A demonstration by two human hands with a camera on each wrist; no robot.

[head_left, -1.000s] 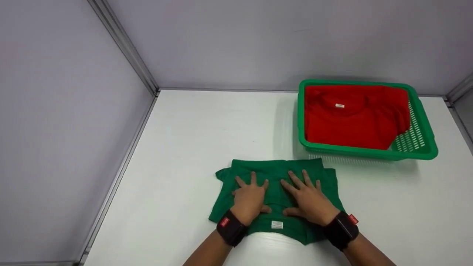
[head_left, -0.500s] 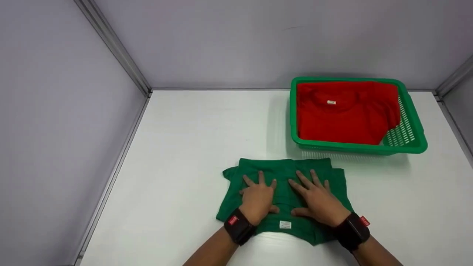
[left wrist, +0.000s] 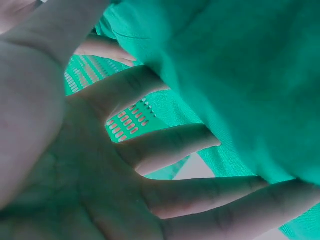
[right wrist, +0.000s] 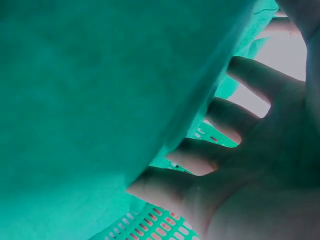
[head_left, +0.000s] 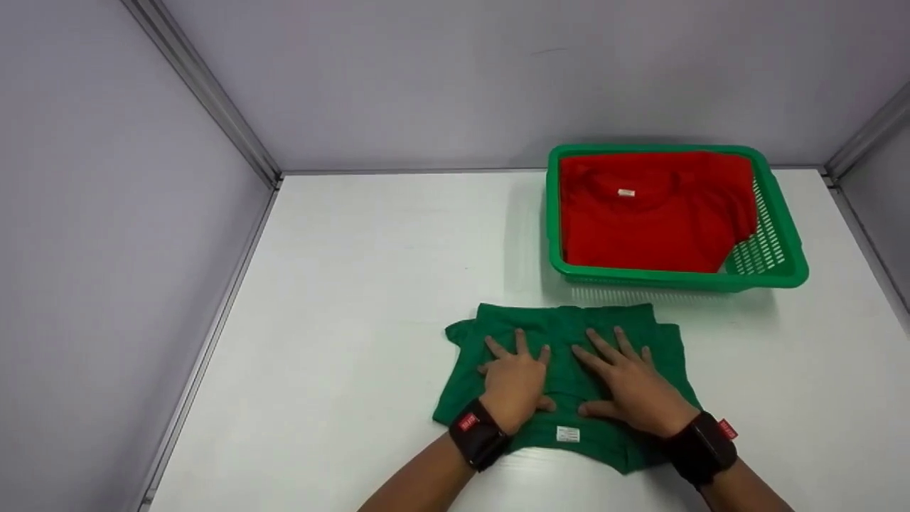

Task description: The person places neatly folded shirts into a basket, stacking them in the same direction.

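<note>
A green T-shirt lies folded on the white table, its collar with a white label toward the person. My left hand rests on its left half, fingers spread over the cloth. On the right half my right hand presses down with fingers spread and thumb pointing inward. In the left wrist view, fingertips meet the green fabric. The right wrist view likewise has the fingers straight against the cloth, which covers much of that picture. A black band circles each wrist.
Behind the shirt, at the back right, stands a green plastic basket with slotted walls. Inside it lies a red T-shirt with a small white label. Grey panels border the table at the back and sides.
Both hands and the green T-shirt beneath them have slid together to the right, closer under the basket. The hands keep the same spread on the cloth. The head view has also shifted slightly.
</note>
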